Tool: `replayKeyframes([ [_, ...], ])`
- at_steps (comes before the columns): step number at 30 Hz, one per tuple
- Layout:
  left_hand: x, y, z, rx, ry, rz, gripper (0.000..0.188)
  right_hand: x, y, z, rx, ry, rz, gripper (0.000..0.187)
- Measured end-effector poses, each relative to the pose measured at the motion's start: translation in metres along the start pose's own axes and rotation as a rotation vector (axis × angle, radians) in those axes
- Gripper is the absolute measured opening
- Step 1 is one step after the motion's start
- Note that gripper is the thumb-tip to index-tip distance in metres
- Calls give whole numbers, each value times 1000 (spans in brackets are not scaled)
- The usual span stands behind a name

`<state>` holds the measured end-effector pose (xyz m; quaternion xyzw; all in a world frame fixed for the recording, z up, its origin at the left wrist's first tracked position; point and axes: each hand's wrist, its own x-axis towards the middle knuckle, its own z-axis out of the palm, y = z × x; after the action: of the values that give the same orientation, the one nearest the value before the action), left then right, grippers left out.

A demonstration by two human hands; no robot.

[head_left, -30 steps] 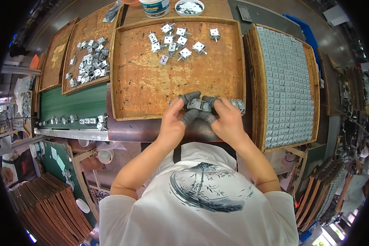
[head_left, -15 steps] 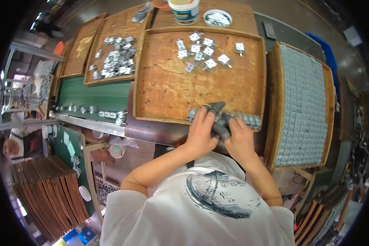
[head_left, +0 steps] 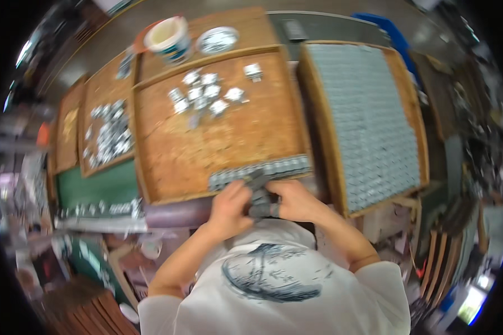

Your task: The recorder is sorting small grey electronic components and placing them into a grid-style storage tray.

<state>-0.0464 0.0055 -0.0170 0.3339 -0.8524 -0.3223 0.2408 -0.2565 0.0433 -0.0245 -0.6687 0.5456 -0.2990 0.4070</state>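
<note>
My left hand point(head_left: 229, 204) and my right hand point(head_left: 296, 201) meet at the front edge of a shallow wooden tray point(head_left: 179, 156). Dark grey coverings point(head_left: 260, 202) show on the fingers where the hands come together. Both hands are closed, fingers bent inward; what lies between them is hidden and blurred. Just beyond the fingertips, a tight row of small grey metal parts point(head_left: 285, 166) runs along the tray's near side. Farther back in the same tray, several loose silvery square parts point(head_left: 211, 92) lie scattered, one of them point(head_left: 252, 71) apart at the right.
At right stands a wooden tray packed with rows of grey parts point(head_left: 369, 123). Another tray at left carries a heap of metal parts point(head_left: 113, 134), beside a green surface point(head_left: 95, 187). Behind are a white bucket point(head_left: 167, 40) and a round dish of small pieces point(head_left: 218, 40).
The view has turned, so the trays sit farther left and tilted. My hands have drawn back toward my body, uncovering more of the row of parts.
</note>
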Motion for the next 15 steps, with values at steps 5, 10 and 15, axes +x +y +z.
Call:
replayKeyframes([
  [5, -18, -55, -26, 45, 270, -372, 49, -28, 41, -131, -270, 542, 395, 25],
  [10, -55, -138, -70, -238, 174, -805, 48, -82, 133, -277, -451, 1226, 539, 30],
  [15, -67, -143, -68, -522, 165, -864, 42, -104, 226, -328, -754, 753, 985, 51],
])
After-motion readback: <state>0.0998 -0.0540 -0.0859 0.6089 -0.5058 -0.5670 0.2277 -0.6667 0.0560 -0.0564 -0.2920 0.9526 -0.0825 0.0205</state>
